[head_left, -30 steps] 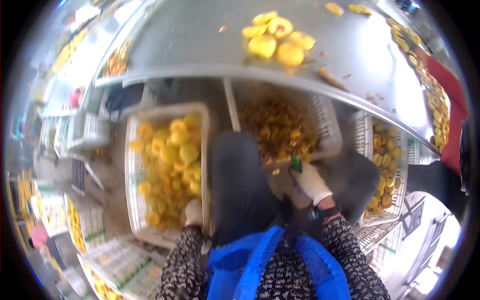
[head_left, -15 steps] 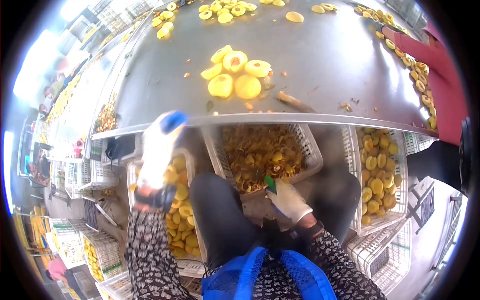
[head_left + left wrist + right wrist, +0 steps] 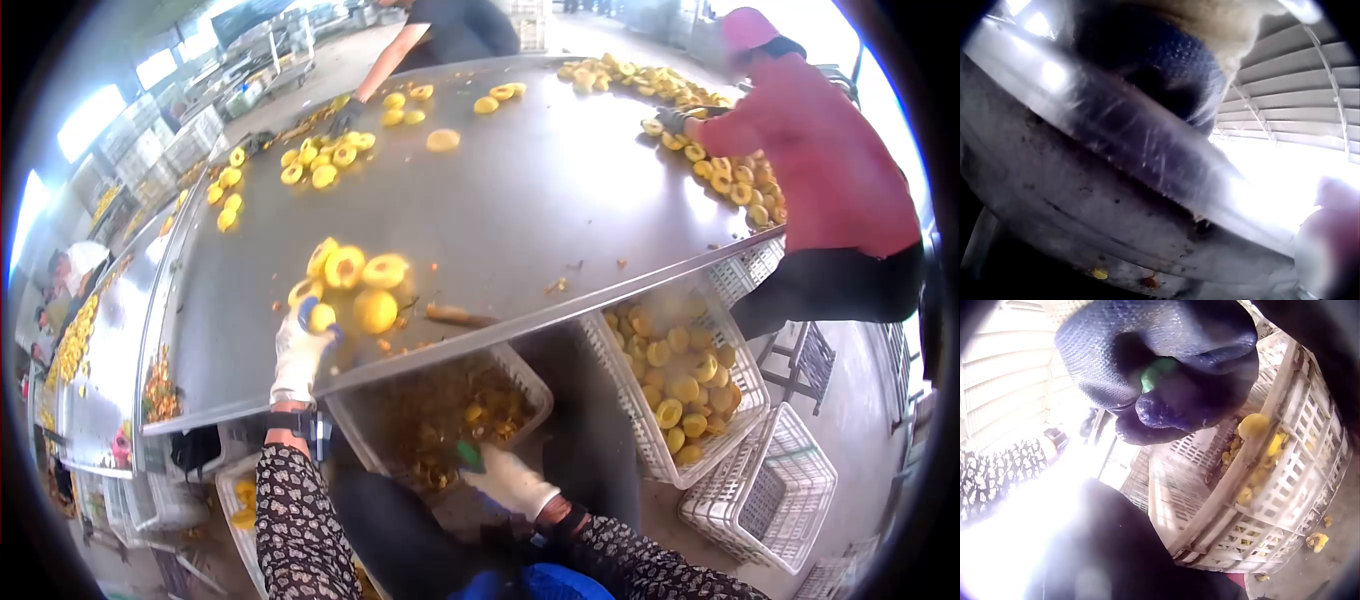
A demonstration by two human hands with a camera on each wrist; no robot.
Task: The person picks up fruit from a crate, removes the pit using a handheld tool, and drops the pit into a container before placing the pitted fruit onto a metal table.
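My left hand, in a white glove with blue fingers, reaches over the near edge of the metal table. Its thumb and fingers curl round a yellow peach half at the near side of a small cluster of peach halves. In the left wrist view the blue glove palm shows above the table rim; the peach is hidden there. My right hand, gloved alike, is low over my lap, gripping a small tool with a green end. In the right wrist view the curled fingers cover most of the green tool.
Under the table edge stands a crate of peels and scraps. To its right is a crate of peach halves, with a white crate nearer. A person in red and another in black work at the table.
My left hand has risen from the peach crate at left, over the table edge, and taken hold of a peach half. The head view has tilted up. My right hand keeps the green tool.
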